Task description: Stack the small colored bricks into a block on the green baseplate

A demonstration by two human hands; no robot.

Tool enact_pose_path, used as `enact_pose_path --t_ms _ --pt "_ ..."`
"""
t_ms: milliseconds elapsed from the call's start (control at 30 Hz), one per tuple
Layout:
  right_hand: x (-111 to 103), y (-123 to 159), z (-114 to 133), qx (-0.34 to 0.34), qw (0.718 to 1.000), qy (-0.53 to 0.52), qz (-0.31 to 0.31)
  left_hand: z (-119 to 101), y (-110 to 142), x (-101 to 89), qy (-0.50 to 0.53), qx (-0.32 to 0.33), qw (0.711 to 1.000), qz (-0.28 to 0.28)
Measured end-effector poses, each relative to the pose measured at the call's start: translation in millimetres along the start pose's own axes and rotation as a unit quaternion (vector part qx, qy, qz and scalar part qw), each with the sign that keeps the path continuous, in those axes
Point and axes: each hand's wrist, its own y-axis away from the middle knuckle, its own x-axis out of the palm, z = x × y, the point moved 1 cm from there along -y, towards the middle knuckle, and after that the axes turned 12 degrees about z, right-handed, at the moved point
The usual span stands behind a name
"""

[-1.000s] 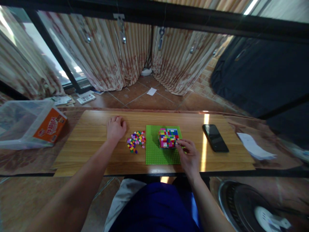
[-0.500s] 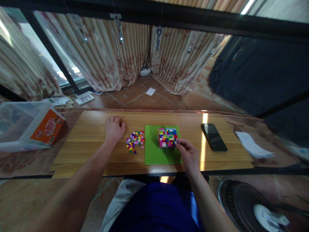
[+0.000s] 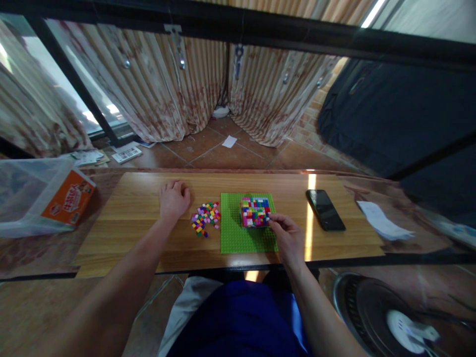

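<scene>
A block built of many small coloured bricks (image 3: 255,211) stands on a green baseplate (image 3: 241,238) on the wooden table (image 3: 141,233). My right hand (image 3: 288,237) rests at the block's right side, fingertips pinched against its lower right corner. A loose pile of small coloured bricks (image 3: 205,217) lies left of the baseplate. My left hand (image 3: 173,198) lies curled on the table just left of that pile, holding nothing that I can see.
A black phone (image 3: 325,209) lies right of the baseplate. A white paper (image 3: 383,220) sits past the table's right end. At the left stands a clear plastic bin (image 3: 22,198) with an orange box (image 3: 69,198). A fan (image 3: 394,322) is at the lower right.
My right hand has drawn its fingers closer against the block's right corner. The left hand has stayed put. The view has shifted slightly.
</scene>
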Motion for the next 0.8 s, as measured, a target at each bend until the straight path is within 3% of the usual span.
enact_pose_path --t_ms 233,467,600,733,800 --pt "-1 6 0 -0.004 1.000 -0.003 -0.009 0 0 -0.7 -0.014 -0.002 1.000 0.001" --pt "0 23 11 -0.038 0.995 0.046 -0.074 2 -1 3.0 0.000 0.001 1.000 -0.001" --pt "22 40 21 -0.084 0.988 0.127 0.027 2 0 3.2 0.006 -0.002 1.000 0.006" --pt "52 55 21 -0.114 0.953 0.215 0.182 0 1 1.9 0.009 -0.005 1.000 0.003" --pt "66 56 18 -0.123 0.932 0.255 0.227 -1 2 1.1 0.009 -0.007 1.000 0.004"
